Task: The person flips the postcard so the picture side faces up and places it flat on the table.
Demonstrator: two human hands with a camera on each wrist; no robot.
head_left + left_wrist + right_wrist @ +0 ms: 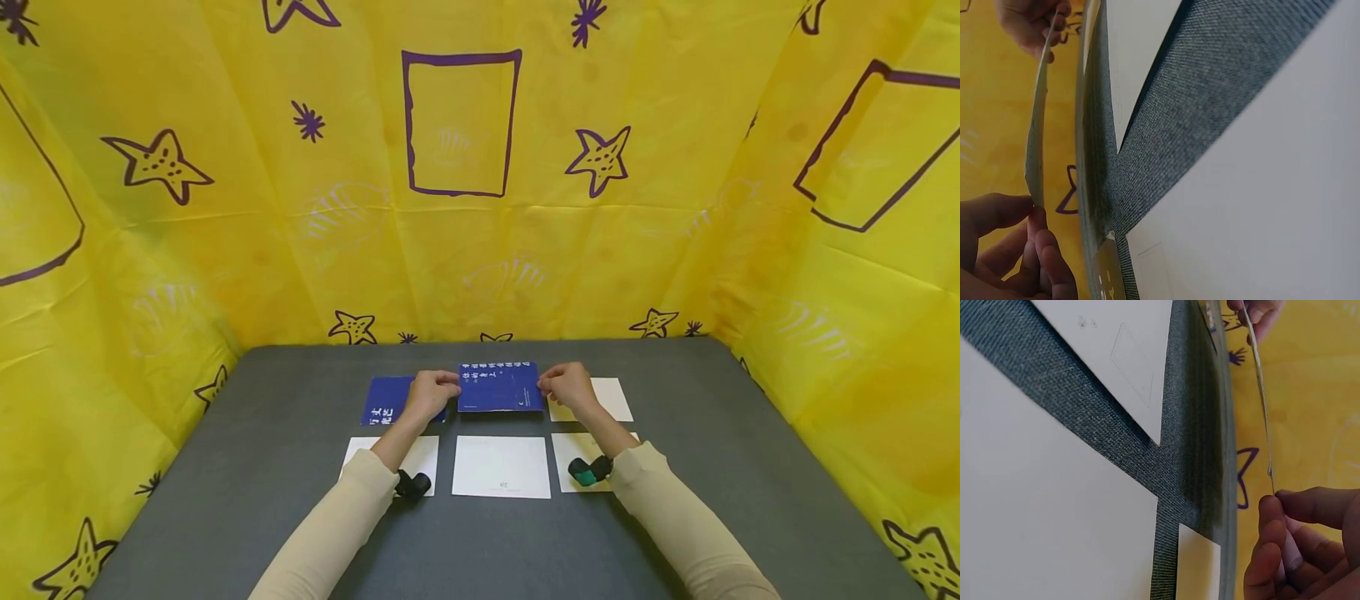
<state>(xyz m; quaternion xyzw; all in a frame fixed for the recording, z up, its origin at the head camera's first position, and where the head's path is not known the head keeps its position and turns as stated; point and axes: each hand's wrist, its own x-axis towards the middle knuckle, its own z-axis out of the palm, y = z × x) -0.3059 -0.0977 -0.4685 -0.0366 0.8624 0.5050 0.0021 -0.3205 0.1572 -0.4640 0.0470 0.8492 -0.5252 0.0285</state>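
A blue card with white lettering (500,388) is held raised off the grey table at the back middle, its shadow below its near edge. My left hand (431,395) pinches its left edge between thumb and fingers. My right hand (567,387) pinches the opposite edge the same way. Both wrist views show the card (1036,144) almost edge-on, slightly bowed. Left of it another blue card (389,396) lies partly behind my left hand. Beyond my right hand is a cream card (613,397), partly covered by that hand.
In the front row lie three pale cards: a left one (424,458) under my left forearm, a middle one (501,465), and a right one (567,450) partly behind my right wrist. A yellow patterned cloth (465,267) encloses the grey table (480,550) at back and sides.
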